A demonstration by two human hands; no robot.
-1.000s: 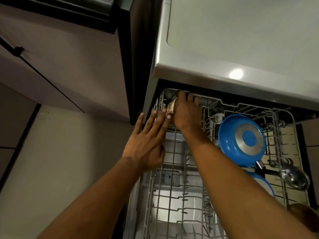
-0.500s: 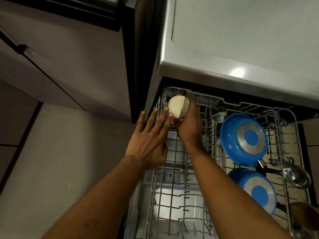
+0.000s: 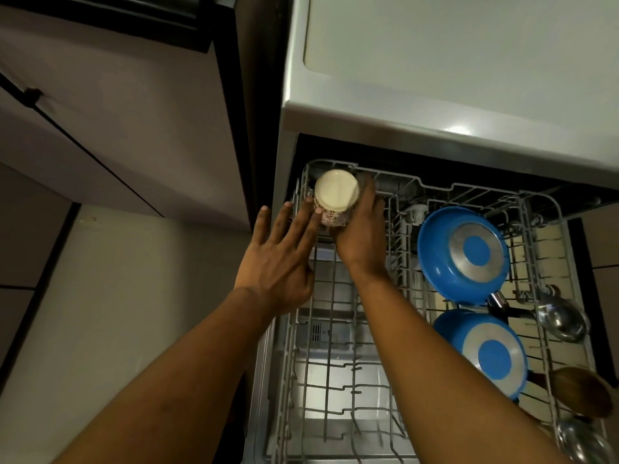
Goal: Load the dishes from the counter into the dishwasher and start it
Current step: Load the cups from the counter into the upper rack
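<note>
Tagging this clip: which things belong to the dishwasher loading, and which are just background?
Job: upside-down patterned cup, right hand gripping it, left hand touching it, dishwasher rack, upper blue pan, lower blue pan, ladle.
Background: cabinet door, floor.

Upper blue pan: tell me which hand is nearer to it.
Right. The right hand, gripping the cup, is left of the upper blue pan; the left hand is farther left.

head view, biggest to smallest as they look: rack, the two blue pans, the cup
1. rack
2. upper blue pan and lower blue pan: about alike, so not ranked against each other
3. cup
</note>
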